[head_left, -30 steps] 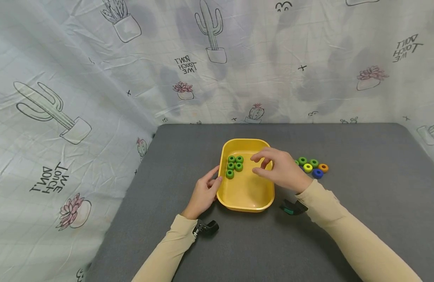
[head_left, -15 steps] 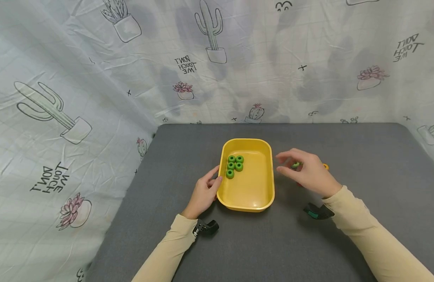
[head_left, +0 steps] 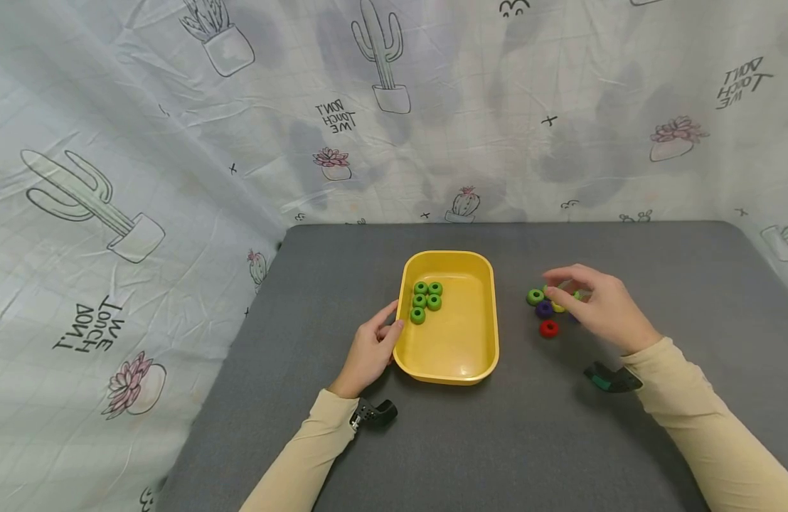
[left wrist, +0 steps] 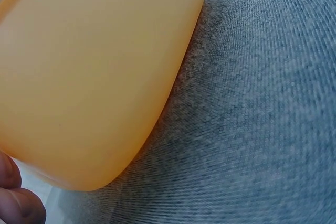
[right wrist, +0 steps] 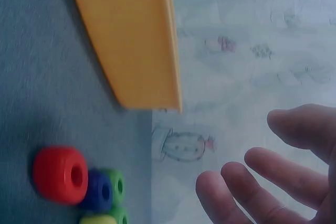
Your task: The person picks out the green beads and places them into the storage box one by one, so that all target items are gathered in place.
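Note:
A yellow tray [head_left: 454, 355] with rounded corners stands mid-table in the head view, several green beads [head_left: 419, 301] grouped along its left inside. My left hand [head_left: 366, 350] holds the tray's left side, thumb over the rim and fingers along the outer wall. In the left wrist view its fingertips [left wrist: 21, 205] show beside the tray wall. To the right of the tray, my right hand [head_left: 602, 306] hovers over a cluster of loose beads, partly hiding them. Its fingers [right wrist: 273, 169] are apart with nothing between them. A red bead [head_left: 549, 328] lies nearest the front of that cluster.
The loose cluster also has a green bead [head_left: 535, 297], a dark blue bead [head_left: 544, 309] and a yellow one, partly covered by the hand. A grey cloth-covered table [head_left: 471, 448] lies beneath. Behind it hangs a white printed curtain [head_left: 426, 156].
My right hand has moved right, from over the tray to above the loose beads. The red bead has come into view. My left hand and the tray have stayed put.

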### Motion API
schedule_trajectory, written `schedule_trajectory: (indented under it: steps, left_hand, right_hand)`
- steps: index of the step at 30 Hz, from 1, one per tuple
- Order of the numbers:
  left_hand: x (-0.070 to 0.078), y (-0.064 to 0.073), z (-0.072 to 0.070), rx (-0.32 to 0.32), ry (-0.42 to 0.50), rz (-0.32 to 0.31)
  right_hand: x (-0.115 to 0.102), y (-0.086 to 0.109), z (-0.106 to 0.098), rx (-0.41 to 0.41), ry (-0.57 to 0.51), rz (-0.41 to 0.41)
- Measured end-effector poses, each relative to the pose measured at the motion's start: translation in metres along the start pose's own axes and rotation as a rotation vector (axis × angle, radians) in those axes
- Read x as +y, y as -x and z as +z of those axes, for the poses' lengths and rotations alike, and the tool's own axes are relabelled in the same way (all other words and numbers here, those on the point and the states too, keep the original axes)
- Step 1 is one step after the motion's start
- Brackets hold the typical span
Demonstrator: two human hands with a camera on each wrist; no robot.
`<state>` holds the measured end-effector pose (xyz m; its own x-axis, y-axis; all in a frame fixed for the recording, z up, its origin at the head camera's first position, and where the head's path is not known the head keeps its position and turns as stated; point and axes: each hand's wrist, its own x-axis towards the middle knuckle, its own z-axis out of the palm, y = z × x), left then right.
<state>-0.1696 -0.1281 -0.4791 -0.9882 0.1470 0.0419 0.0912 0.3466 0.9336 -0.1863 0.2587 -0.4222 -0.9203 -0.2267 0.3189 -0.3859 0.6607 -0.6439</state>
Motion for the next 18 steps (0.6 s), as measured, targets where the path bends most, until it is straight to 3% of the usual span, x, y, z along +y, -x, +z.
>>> schedule_trajectory:
  steps: [8,14,18]
  left_hand:
    - [0.026,0.010,-0.002,-0.002,0.028,0.004]
    - [0.023,0.009,-0.001,0.004,0.020,0.003]
    - [0.011,0.005,0.001,0.013,-0.003,-0.013]
  right_hand:
    - [0.028,0.001,-0.007,0.043,0.005,0.089]
    - [0.047,0.002,-0.008,0.050,0.006,0.147]
    - [0.055,0.003,-0.008,0.030,0.024,0.181]
